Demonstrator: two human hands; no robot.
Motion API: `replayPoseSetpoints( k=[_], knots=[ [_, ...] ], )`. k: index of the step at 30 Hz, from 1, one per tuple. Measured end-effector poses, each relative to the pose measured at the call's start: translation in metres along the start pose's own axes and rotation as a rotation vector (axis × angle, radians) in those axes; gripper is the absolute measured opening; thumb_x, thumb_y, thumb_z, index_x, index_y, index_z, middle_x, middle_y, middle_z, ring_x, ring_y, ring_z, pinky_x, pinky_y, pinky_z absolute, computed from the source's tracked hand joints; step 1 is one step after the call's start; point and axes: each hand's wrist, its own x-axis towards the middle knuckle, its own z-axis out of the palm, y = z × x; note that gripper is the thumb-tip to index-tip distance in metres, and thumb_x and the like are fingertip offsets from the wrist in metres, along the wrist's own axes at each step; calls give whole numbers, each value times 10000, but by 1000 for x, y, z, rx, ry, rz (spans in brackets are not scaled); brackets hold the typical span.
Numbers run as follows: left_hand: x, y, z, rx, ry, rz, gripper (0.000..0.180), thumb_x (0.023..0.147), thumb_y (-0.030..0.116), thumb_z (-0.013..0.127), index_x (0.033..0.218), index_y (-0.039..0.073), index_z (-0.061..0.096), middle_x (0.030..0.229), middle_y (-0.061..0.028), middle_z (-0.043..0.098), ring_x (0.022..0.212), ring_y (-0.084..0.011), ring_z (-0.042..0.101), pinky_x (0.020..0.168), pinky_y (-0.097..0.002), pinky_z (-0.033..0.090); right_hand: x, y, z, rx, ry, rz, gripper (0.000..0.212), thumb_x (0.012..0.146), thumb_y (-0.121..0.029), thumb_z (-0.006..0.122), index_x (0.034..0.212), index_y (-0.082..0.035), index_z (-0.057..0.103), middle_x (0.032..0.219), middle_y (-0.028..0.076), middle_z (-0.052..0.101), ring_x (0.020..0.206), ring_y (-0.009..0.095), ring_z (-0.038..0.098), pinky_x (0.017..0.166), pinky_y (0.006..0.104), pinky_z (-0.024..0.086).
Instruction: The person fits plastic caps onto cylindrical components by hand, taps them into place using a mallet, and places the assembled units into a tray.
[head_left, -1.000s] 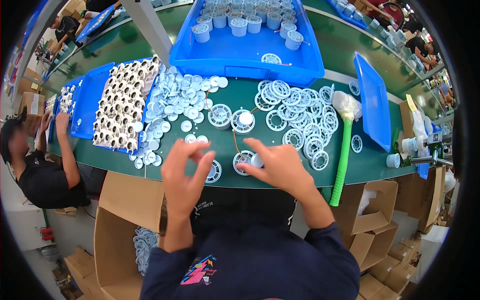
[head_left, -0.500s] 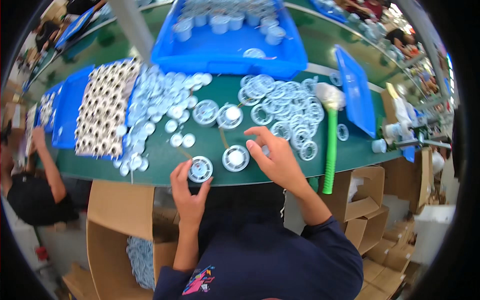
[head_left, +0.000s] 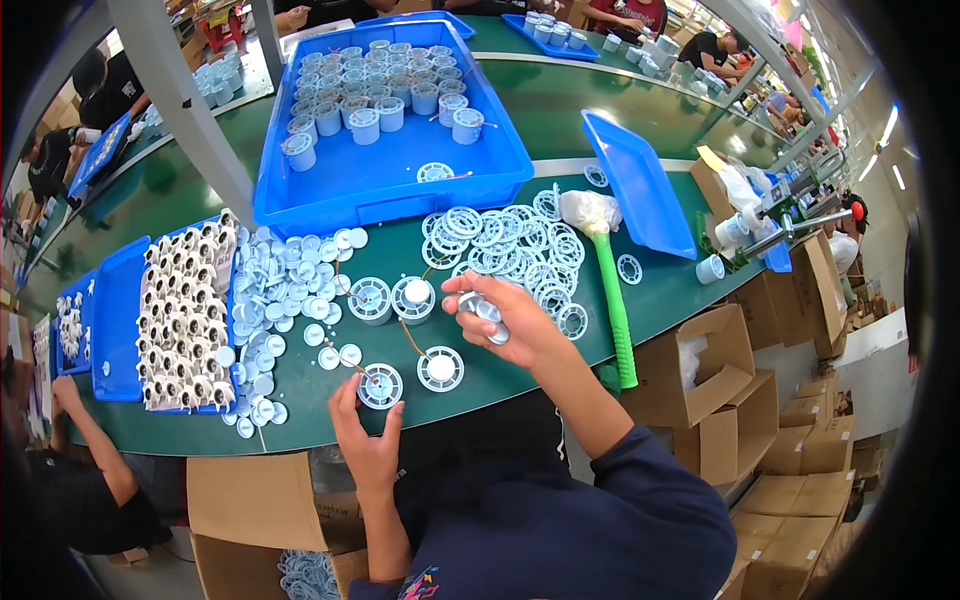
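My left hand (head_left: 366, 445) is curled round a light-blue round housing (head_left: 380, 388) with a slotted rim and a thin wire, near the table's front edge. My right hand (head_left: 515, 325) is closed over a few pale round caps (head_left: 484, 311), held above the table. Between my hands stands a second housing (head_left: 440, 369) with a white cap on its centre. Behind it is another capped housing (head_left: 413, 297), and left of that an uncapped housing (head_left: 370, 299). Thin wires run out from these housings.
Pale loose caps (head_left: 280, 285) are heaped left, beside a tray of white parts (head_left: 187, 315). Light-blue rings (head_left: 520, 240) are piled right, next to a green-handled mallet (head_left: 614, 310) with a wrapped head. Behind stands a big blue bin (head_left: 400, 205) of finished-looking cups. A blue tray (head_left: 640, 190) leans right.
My right hand has risen off the table and turned, now showing caps in its fingers. My left hand stays at the same housing. The view has tilted and shifted.
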Motion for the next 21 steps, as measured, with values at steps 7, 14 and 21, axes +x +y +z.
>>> replayPoseSetpoints(
  k=[7,14,21],
  knots=[
    [2,-4,-2,-7,10,11,673,789,96,865,1382,24,555,1294,-181,603,1148,-343,596,945,-404,500,17,-6,3,183,58,-43,388,981,-79,558,1334,79,523,1239,181,639,585,51,453,524,226,357],
    [-11,-9,1,-91,241,63,687,823,222,864,1394,26,538,1359,-175,539,1154,-299,569,951,-394,482,7,-5,9,-60,23,-40,266,1056,-229,556,1179,-5,631,1221,240,698,491,18,401,449,204,297],
    [3,55,-19,-44,169,295,588,799,162,890,1295,4,615,1291,-185,666,1198,-391,613,1026,-479,497,-32,34,70,-437,-181,58,171,1069,-217,582,1080,-46,584,1032,213,761,459,55,459,428,203,360]
  ],
)
